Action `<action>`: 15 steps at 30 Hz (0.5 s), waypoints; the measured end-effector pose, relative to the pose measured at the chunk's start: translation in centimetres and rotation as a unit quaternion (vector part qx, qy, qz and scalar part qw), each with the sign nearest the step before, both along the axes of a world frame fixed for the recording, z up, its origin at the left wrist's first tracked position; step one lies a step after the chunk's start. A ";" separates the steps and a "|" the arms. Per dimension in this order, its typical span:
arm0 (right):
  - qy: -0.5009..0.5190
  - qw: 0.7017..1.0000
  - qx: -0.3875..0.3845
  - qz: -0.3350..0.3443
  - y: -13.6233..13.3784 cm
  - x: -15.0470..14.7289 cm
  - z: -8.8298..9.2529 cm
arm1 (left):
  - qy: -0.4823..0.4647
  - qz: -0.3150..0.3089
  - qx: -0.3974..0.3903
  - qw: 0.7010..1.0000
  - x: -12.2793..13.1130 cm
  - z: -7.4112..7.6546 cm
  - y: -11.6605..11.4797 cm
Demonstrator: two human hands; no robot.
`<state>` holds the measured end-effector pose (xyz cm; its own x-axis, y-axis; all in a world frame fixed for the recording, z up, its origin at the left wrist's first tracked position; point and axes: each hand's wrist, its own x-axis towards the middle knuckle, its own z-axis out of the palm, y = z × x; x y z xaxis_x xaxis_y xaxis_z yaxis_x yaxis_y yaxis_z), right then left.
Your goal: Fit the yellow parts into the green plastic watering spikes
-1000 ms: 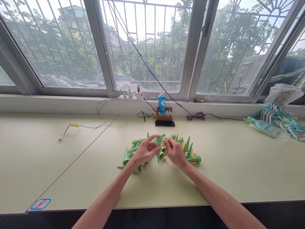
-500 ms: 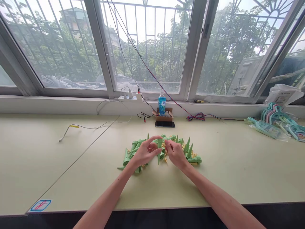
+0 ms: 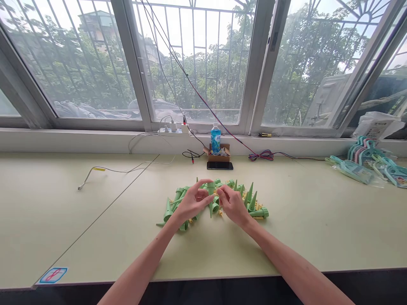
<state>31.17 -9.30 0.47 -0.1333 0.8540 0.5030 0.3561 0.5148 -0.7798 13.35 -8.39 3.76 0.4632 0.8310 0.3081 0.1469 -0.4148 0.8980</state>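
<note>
Green spike (image 3: 210, 190) is over the bench (image 3: 302, 228), about midway between near and far edges, wide end up, tip down; left hand (image 3: 192, 203) has it pinched between thumb and fingers, gap only as wide as the spike; right hand (image 3: 234, 206) is just beside it, thumb and forefinger drawn together, can't tell if anything sits between them; loose green spikes (image 3: 168, 209) and small yellow pieces (image 3: 220, 213) lie in an arc around and behind both hands, some spikes standing tip up, others on their sides; toward the far edge, phone (image 3: 220, 165) lies flat, cardboard box (image 3: 218, 158) just behind it, blue bottle (image 3: 215, 141) upright at the box; coiled cable (image 3: 261, 155) right of that, along the far edge; bagged hangers (image 3: 365, 157) near the far edge, well right; paper label (image 3: 53, 275) at the near edge, left side.
</note>
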 end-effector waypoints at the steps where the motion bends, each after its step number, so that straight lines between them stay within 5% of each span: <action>1: -0.001 1.000 0.001 -0.002 0.1 0.0 -0.1 | 0.003 -0.002 0.002 1.000 0.0 -0.1 0.0; 15: 0.019 1.000 -0.023 -0.007 0.5 -0.1 -0.3 | 0.019 -0.004 0.008 1.000 -0.1 -0.5 0.2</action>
<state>31.09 -8.80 0.18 -0.1024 0.8781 0.4673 0.3329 0.4730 -0.8158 13.30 -8.16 3.30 0.4808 0.8227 0.3034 0.1779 -0.4303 0.8850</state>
